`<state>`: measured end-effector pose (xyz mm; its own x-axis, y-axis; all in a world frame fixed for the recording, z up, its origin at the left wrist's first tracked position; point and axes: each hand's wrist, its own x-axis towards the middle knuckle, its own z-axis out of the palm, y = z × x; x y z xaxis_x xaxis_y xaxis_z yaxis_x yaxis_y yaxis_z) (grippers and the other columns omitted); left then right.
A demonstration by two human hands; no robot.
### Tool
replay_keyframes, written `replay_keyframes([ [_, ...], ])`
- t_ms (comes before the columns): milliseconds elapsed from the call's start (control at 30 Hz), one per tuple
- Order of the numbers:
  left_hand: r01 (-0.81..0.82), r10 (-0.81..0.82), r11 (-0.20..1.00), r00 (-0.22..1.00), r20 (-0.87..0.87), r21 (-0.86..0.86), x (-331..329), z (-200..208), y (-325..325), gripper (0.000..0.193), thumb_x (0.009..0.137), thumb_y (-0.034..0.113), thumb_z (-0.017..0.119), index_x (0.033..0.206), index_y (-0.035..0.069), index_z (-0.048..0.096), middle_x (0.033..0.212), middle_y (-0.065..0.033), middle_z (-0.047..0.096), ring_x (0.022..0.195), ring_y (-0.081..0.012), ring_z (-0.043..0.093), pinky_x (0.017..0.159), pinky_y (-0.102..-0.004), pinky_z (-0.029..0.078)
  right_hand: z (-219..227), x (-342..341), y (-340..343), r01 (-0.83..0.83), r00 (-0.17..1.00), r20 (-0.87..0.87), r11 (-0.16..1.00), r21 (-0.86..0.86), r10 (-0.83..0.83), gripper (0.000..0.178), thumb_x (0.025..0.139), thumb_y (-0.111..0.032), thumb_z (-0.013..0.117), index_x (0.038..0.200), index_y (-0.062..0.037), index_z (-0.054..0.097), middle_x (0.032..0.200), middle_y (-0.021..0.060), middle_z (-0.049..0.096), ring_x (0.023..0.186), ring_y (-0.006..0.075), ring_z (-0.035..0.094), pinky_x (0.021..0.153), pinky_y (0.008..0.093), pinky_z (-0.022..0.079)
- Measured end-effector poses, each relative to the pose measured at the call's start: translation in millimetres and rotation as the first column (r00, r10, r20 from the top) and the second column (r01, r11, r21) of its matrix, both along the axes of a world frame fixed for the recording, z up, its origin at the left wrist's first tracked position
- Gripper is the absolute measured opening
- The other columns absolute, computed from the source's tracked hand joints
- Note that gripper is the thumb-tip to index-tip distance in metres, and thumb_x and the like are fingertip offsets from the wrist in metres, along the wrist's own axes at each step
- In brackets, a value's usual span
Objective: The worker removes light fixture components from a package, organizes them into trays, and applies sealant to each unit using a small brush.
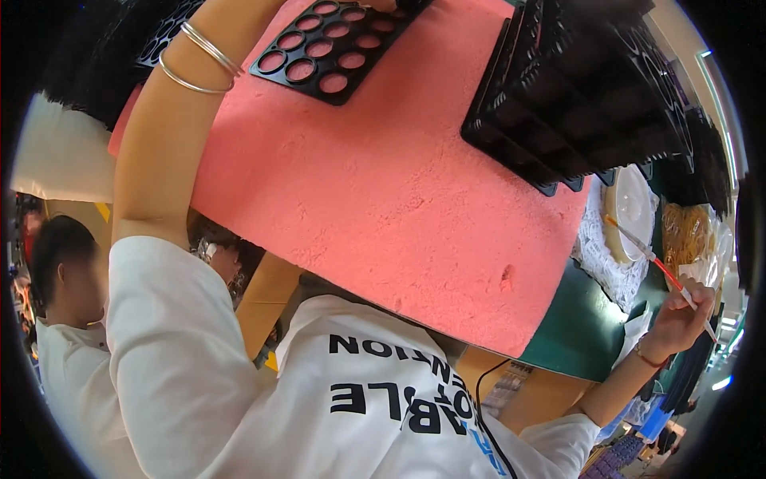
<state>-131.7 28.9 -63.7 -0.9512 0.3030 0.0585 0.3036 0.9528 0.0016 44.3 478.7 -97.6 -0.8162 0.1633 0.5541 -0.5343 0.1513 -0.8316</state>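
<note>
My right hand [682,319] is closed around a thin paintbrush [666,273] with a red and pale handle. The brush tip reaches over a round white bowl [634,209] at the right. My left arm [171,136], with silver bangles on it, stretches up past the top edge. Of my left hand, at most a bit of finger shows beside a black tray with round holes [319,49]; its grip is hidden. That tray lies flat on a pink foam sheet [359,199], which shows through its holes.
A tall stack of black trays [574,104] stands on the foam at the right. White crumpled wrapping [604,259] lies around the bowl, on a green surface [578,323]. Behind it is a clear bag with yellowish contents [688,235]. Another person [68,295] is at the left.
</note>
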Motion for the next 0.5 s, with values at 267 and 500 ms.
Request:
replay_keyframes([
  [267,-0.036,0.037,0.999,0.999,0.029,-0.034,-3.0,0.5,4.8,0.034,0.065,0.033,0.066,0.068,0.0,0.062,0.067,-0.02,0.059,0.063,-0.0304,0.058,0.059,-0.0376,0.044,-2.5,1.8,4.0,-0.001,0.999,-0.044,0.999,0.054,0.004,0.026,0.091,-0.024,0.036,0.075,-0.0052,0.044,0.054,0.003,0.039,0.048,0.0108,0.034,0.047,0.0219,0.026],
  [500,0.064,-0.064,0.99,0.998,-0.011,0.129,-10.0,-14.7,-4.6,0.031,0.064,0.025,0.068,0.062,-0.004,0.057,0.047,-0.0113,0.048,0.045,-0.0179,0.047,0.047,-0.0312,0.038,-0.5,-1.8,-2.5,-0.026,0.996,-0.082,0.993,0.117,0.035,0.028,0.092,-0.024,0.035,0.074,-0.0053,0.045,0.052,0.0027,0.042,0.045,0.0102,0.037,0.047,0.0239,0.028],
])
